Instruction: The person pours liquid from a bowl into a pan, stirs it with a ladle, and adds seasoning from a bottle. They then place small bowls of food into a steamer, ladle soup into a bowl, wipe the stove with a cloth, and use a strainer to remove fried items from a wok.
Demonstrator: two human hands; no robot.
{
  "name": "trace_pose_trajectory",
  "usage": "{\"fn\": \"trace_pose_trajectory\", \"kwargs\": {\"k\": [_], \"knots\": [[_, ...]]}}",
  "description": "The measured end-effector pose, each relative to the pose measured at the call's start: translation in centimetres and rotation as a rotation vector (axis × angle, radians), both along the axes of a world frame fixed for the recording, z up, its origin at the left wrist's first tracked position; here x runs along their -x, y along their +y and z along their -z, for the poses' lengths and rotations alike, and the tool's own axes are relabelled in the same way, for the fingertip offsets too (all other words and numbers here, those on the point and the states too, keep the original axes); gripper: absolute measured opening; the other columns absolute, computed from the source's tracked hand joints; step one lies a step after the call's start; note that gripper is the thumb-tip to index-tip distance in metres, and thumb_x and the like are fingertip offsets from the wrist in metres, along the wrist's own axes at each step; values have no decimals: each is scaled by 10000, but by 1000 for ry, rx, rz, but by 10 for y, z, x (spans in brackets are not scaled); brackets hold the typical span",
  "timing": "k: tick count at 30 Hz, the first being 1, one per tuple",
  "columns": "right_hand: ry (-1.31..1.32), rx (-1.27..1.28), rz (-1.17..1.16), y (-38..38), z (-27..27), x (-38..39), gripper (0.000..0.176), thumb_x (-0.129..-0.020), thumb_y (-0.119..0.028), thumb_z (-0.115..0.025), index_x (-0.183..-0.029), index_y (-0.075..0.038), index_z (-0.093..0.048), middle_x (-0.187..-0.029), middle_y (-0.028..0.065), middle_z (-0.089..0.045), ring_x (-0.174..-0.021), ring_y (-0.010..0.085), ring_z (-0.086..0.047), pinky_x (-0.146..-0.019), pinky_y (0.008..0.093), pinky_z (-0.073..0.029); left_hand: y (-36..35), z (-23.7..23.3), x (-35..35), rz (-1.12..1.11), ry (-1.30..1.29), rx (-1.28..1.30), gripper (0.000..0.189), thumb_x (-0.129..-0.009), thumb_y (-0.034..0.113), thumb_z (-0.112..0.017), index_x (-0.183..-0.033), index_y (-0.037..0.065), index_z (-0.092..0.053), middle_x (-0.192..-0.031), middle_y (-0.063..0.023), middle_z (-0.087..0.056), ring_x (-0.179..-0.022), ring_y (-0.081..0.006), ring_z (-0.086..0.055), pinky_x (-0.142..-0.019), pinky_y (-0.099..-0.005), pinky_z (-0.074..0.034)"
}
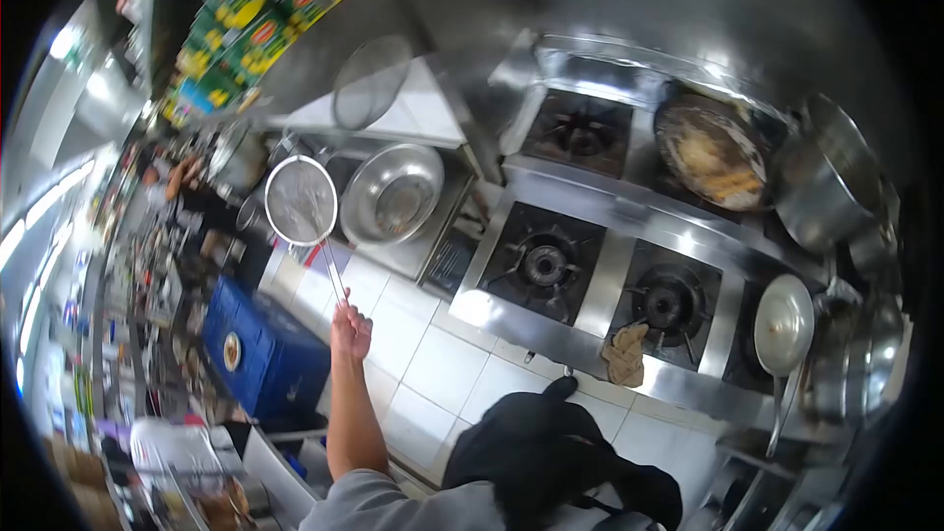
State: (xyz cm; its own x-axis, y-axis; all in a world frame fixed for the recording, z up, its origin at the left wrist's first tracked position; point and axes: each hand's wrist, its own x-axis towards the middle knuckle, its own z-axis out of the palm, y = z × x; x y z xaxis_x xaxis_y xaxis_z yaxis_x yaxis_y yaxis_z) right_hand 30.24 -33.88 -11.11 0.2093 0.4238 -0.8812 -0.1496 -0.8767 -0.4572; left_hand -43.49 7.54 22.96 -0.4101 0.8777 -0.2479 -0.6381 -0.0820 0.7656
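Note:
My left hand point(351, 330) is closed round the thin handle of a round mesh strainer point(301, 200). The strainer is raised, with its hoop up and away from me, just left of a wide metal bowl point(393, 195) on the steel counter. Nothing can be made out inside the mesh. My right hand does not show.
A stove with burners point(544, 263) is at the right, with a brown cloth point(624, 355) on its front edge. Pans point(784, 324) and a large pot point(828, 177) stand farther right. A blue bin point(265, 349) is at the left. Other people are at the far left.

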Motion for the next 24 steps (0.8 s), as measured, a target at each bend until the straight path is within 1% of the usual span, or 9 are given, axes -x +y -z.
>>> {"fn": "trace_pose_trajectory", "kwargs": {"k": [5, 7, 8, 9, 17, 20, 21, 23, 24], "knots": [[-93, -70, -439, 26, 98, -31, 234, -899, -246, -611, -1113, -153, -589, -931, 90, -615, -785, 276, -615, -689, 437, -553, -85, -32, 23, -133, -180, 64, 247, -1048, 183, -434, -1242, 103, -564, -660, 30, -421, -477, -61, -339, -430, -216, -308], [-400, -374, -1163, 60, 122, -33, 234, -894, -242, -619, -1107, -150, -591, -921, 93, -614, -780, 277, -614, -694, 440, -557, -107, -15, 50, 19, -382, 5, 245, -1039, 171, -422, -1214, 87, -572, -639, 41, -344, -449, -60, -236, -348, -224, -183], [-88, -150, -587, 88, 97, -18, 278, -913, -261, -604, -1165, -152, -562, -990, 101, -606, -828, 274, -610, -718, 445, -546, -113, -3, 62, 19, -373, 42, 229, -1038, 173, -425, -1191, 93, -575, -632, 42, -343, -442, -58, -232, -345, -224, -178], [86, -24, 99, 152, -42, 35, 323, -931, -280, -589, -1222, -153, -532, -1060, 109, -598, -876, 270, -607, -741, 451, -536, -115, 9, 74, 19, -366, 74, 214, -1037, 175, -429, -1169, 100, -579, -626, 44, -343, -435, -56, -228, -342, -223, -174], [-11, -239, -197, 221, -43, 91, 269, -905, -249, -619, -1125, -101, -578, -1026, 109, -611, -886, 280, -625, -767, 435, -542, -32, 36, 174, -128, -168, 108, 205, -1040, 155, -414, -1216, 133, -516, -605, 61, -292, -433, -44, -232, -344, -218, -158], [-407, -385, -858, 169, 44, 78, 206, -896, -207, -630, -1043, -64, -620, -970, 96, -632, -886, 267, -646, -787, 415, -550, 23, 42, 231, -137, 128, 209, 236, -1014, 134, -426, -1230, 116, -517, -613, 52, -344, -446, -77, -293, -368, -261, -265], [-888, -699, -1532, 170, 42, 89, 188, -893, -193, -634, -1016, -51, -634, -951, 92, -640, -886, 262, -653, -794, 408, -553, 43, 62, 258, -140, 108, 204, 236, -1014, 134, -426, -1230, 116, -517, -613, 52, -344, -446, -77, -293, -368, -261, -265], [-40, -194, -353, 135, -12, 142, 490, -1001, -388, -526, -1330, -26, -558, -1234, 138, -636, -1119, 281, -610, -976, 396, -498, 87, 103, 305, -182, 827, 433, 388, -962, 100, -451, -1345, 113, -507, -645, -28, -525, -508, -191, -512, -491, -366, -453], [-85, -78, -274, 143, -46, 184, 484, -1002, -380, -524, -1326, -22, -560, -1233, 142, -636, -1120, 280, -609, -976, 393, -498, 104, 105, 317, -177, 813, 429, 388, -962, 100, -451, -1345, 113, -507, -645, -28, -525, -508, -191, -512, -491, -366, -453]]}}
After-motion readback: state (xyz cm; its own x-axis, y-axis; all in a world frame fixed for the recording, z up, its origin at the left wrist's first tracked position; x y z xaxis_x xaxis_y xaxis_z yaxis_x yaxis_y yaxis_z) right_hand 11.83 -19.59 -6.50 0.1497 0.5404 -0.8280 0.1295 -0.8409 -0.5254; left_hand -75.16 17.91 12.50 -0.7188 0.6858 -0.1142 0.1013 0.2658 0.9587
